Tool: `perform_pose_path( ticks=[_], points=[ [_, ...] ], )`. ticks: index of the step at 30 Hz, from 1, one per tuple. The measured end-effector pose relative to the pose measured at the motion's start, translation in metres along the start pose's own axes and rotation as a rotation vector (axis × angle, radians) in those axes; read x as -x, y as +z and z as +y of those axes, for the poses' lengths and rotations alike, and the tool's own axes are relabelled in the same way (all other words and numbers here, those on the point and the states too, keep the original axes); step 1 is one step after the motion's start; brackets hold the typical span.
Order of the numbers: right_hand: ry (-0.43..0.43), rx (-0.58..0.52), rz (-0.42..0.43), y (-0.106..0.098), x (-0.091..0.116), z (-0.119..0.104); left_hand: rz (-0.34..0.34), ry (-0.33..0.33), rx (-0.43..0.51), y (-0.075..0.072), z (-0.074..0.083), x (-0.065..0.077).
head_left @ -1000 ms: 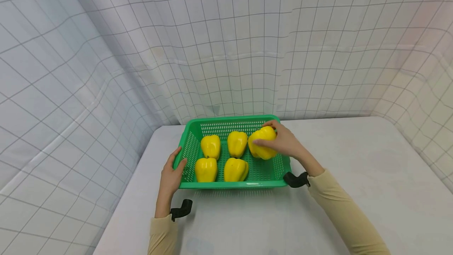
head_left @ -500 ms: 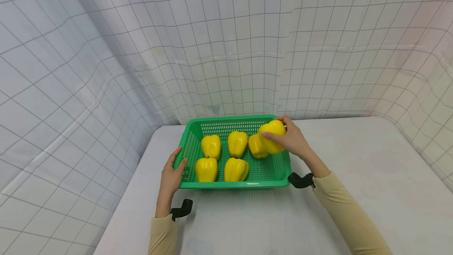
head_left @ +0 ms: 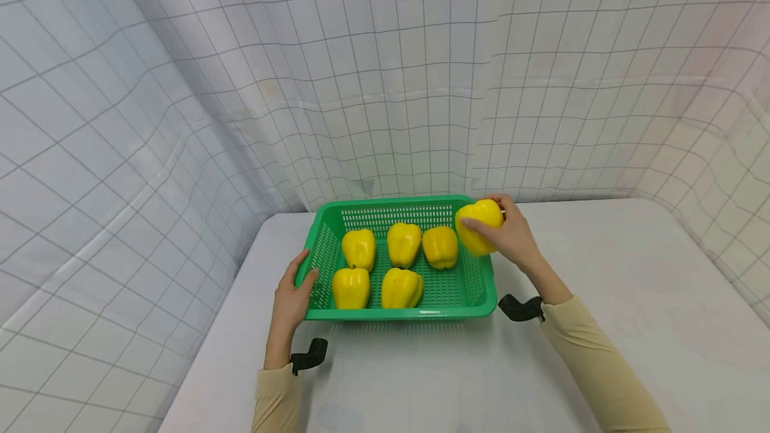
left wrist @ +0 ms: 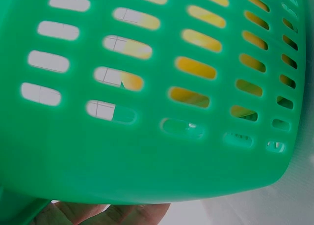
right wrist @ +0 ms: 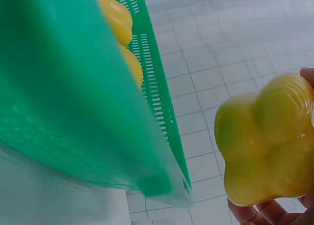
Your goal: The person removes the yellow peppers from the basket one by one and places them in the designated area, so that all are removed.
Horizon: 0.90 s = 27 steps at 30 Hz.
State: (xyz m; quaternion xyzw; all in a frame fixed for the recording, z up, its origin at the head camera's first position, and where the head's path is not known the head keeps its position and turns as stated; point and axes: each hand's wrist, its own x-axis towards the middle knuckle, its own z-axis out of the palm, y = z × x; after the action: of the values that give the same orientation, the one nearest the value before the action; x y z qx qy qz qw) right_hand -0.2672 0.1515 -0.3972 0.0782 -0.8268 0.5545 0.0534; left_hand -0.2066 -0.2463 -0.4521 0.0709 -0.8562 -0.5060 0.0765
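Observation:
A green plastic basket (head_left: 400,315) with slotted walls stands on the table, several yellow bell peppers (head_left: 401,288) inside it. On its left rim my left hand (head_left: 291,301) grips, thumb on the inner side and fingers outside; in the left wrist view its fingertips (left wrist: 122,213) show under the basket wall (left wrist: 127,161). My right hand (head_left: 516,238) holds another yellow bell pepper (head_left: 481,219) at the right rim's back corner, overlapping that rim in the head view. The right wrist view shows this bell pepper (right wrist: 265,141) apart from the basket, its lobed end facing the camera.
A white table (head_left: 601,266) lies under the basket and extends to its right and front. White grid-patterned curtains (head_left: 385,119) hang behind and on both sides. A black wrist mount (head_left: 309,355) sits on the left wrist, another (head_left: 520,308) on the right.
My right hand has carried its bell pepper up and to the right, from over the basket's inside to its right rim, uncovering the bell pepper behind. My left hand has stayed put.

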Motion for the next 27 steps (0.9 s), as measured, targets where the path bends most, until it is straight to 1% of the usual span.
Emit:
perform_pose_path(
  ticks=[8,13,20,27],
  points=[
    [0.021,0.023,0.068,-0.008,0.0,0.011,0.004,-0.002,-0.001,0.0,0.0,0.0],
    [0.042,0.014,0.126,-0.013,-0.001,0.018,0.002,0.001,0.003,0.0,0.001,0.0],
    [0.051,-0.003,0.198,-0.017,-0.004,0.029,0.004,0.0,0.009,0.0,0.001,0.0],
    [0.072,0.007,0.239,-0.019,-0.005,0.039,0.004,-0.004,0.006,0.0,0.0,0.0]
  ],
)
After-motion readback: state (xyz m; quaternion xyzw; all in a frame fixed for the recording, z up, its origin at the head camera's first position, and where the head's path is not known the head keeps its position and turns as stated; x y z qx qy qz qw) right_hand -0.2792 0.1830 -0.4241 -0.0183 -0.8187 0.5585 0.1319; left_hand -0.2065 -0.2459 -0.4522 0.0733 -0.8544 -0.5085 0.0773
